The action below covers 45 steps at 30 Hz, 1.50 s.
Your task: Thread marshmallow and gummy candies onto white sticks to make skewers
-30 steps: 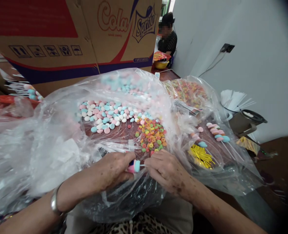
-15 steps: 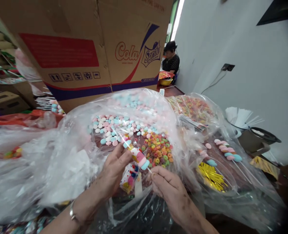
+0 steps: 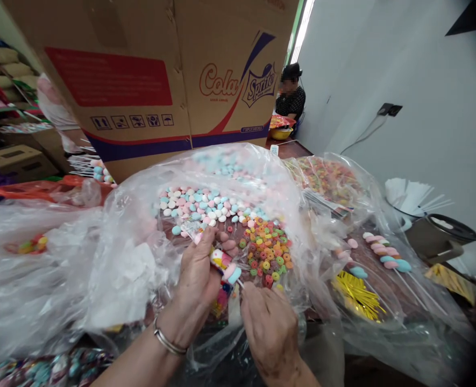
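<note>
My left hand [image 3: 200, 266] is closed around a marshmallow skewer [image 3: 232, 273] in a clear printed wrapper, its fingers hiding the middle. Pink and blue marshmallows show at the near end. My right hand [image 3: 268, 325] pinches the white stick just below them. Under the skewer lies a stack of printed wrappers [image 3: 222, 302], partly covered by my left hand. Loose pastel marshmallows [image 3: 197, 203] are spread beyond my hands, and colourful ring candies [image 3: 268, 250] lie beside them to the right. Gold twist ties [image 3: 359, 295] sit in a bunch farther right.
A large cardboard box [image 3: 141, 80] stands behind the plastic bag [image 3: 141, 193]. Other marshmallow skewers [image 3: 388, 252] lie at the right, near a dark pitcher [image 3: 433, 242] and white sticks [image 3: 411, 193]. Crumpled plastic [image 3: 52, 279] covers the left. A person [image 3: 292, 97] sits at the back.
My left hand has turned and wrapped further over the skewer, covering its middle. My right hand has shifted slightly down and rolled over, still on the stick. The view has shifted slightly left.
</note>
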Motion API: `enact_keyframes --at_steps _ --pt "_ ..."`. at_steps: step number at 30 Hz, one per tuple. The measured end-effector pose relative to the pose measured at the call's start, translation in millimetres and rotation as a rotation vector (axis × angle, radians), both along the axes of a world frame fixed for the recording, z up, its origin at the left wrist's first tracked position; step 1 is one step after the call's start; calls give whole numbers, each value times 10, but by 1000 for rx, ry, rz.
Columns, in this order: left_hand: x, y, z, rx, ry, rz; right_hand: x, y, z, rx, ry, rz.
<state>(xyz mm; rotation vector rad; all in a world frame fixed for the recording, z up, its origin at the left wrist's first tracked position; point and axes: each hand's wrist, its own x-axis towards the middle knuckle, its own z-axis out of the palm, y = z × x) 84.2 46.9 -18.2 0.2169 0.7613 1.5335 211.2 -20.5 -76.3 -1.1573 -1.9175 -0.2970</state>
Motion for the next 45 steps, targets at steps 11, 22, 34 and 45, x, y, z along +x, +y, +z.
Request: enact_keyframes --at_steps 11,22,34,45 --pt "29 9 -86 18 -52 -30 -144 43 -58 41 -89 -97" --pt "-2 34 -201 -48 -6 -69 -254 -112 -52 -744 504 160" --pt "36 -10 -190 -83 38 -64 -201 -3 -69 -121 61 -71" --pt "217 -95 -255 59 40 -131 -280 -2 -141 -892 936 213"
